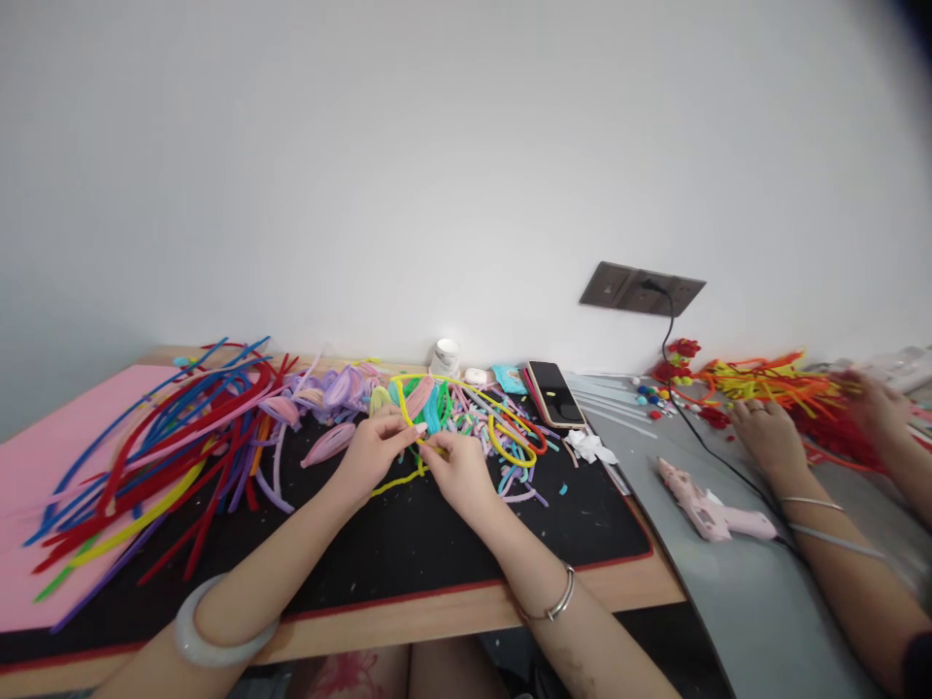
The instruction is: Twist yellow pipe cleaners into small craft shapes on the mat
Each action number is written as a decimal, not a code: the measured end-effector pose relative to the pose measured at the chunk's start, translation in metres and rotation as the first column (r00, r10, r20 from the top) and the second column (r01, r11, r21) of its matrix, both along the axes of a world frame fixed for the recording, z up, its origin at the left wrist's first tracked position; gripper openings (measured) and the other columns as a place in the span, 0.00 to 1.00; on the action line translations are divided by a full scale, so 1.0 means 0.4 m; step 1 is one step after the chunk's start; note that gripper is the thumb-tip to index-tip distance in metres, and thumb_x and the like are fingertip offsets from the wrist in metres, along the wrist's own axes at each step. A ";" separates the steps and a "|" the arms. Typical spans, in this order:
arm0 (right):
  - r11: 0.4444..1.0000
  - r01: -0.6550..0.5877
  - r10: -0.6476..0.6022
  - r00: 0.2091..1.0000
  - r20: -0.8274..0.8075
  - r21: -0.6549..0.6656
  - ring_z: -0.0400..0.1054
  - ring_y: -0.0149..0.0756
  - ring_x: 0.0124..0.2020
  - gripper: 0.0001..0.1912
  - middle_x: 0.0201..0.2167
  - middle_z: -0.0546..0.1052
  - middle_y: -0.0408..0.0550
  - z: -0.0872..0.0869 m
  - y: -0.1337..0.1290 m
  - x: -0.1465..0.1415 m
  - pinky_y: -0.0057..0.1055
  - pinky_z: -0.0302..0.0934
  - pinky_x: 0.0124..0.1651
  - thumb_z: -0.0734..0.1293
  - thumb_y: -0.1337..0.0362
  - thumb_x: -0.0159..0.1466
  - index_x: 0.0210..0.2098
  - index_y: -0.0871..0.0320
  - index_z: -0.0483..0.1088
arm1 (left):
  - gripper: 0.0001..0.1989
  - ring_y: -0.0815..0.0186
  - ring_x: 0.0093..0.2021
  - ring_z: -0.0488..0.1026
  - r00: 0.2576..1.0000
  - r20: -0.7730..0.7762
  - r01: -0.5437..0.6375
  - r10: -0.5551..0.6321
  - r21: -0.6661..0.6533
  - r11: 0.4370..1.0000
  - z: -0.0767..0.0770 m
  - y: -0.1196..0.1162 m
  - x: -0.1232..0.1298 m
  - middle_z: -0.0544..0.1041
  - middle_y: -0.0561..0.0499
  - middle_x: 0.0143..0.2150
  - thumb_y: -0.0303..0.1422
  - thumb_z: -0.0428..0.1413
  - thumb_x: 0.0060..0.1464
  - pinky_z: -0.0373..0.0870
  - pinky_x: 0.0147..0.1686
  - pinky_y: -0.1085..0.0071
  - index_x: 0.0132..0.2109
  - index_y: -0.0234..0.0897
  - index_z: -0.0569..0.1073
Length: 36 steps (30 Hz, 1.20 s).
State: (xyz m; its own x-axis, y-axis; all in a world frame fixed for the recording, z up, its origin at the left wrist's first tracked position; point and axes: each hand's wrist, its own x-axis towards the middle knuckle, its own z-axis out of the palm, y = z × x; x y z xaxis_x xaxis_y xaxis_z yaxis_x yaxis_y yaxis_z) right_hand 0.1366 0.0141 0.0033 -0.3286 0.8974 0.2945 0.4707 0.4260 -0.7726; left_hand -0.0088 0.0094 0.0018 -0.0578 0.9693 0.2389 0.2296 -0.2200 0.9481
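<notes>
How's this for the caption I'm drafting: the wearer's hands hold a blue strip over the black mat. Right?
The strip is yellow, not blue; the head view shows left hand and right hand holding it over the black mat.

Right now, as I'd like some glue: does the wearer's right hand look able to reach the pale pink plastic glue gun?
Probably yes: the glue gun lies uncovered on the grey table, though the right hand holds a fuzzy yellow stem.

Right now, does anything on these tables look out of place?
Slightly: the pink glue gun lies on its side on the grey table, and white scraps lie crumpled near the phone, like litter. I see no obvious damage.
</notes>
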 end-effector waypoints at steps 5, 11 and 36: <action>0.981 -0.043 0.021 0.993 0.113 0.191 0.55 0.28 0.22 0.13 0.18 0.62 0.41 0.005 -0.012 -0.007 0.25 0.48 0.29 0.60 0.70 0.59 0.18 0.60 0.61 | 0.17 0.69 0.26 0.60 0.997 -0.003 -0.072 0.072 0.032 0.997 0.000 -0.005 0.010 0.61 0.55 0.22 0.38 0.56 0.48 0.58 0.29 0.72 0.18 0.34 0.64; 0.995 -0.099 0.097 0.993 -0.063 -0.029 0.50 0.25 0.19 0.13 0.15 0.58 0.39 0.009 -0.002 0.006 0.25 0.44 0.25 0.60 0.67 0.57 0.17 0.61 0.62 | 0.15 0.71 0.23 0.59 0.996 0.077 0.051 -0.045 -0.077 0.996 0.005 -0.001 0.005 0.62 0.56 0.21 0.39 0.57 0.47 0.56 0.25 0.73 0.21 0.33 0.67; 0.996 -0.083 0.082 0.995 0.049 0.021 0.50 0.25 0.19 0.14 0.15 0.56 0.38 0.000 0.016 0.015 0.24 0.44 0.25 0.61 0.69 0.55 0.15 0.60 0.56 | 0.10 0.68 0.27 0.62 0.970 -0.241 0.061 -0.028 0.128 0.990 -0.004 0.005 -0.007 0.66 0.53 0.27 0.35 0.52 0.49 0.59 0.29 0.72 0.25 0.35 0.66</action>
State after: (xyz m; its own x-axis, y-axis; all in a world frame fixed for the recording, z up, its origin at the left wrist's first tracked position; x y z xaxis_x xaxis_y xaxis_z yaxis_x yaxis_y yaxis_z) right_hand 0.1424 0.0205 0.0035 -0.4155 0.8599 0.2965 0.4697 0.4820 -0.7396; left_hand -0.0115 0.0115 0.0004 0.0590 0.9280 0.3680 0.4325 -0.3560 0.8284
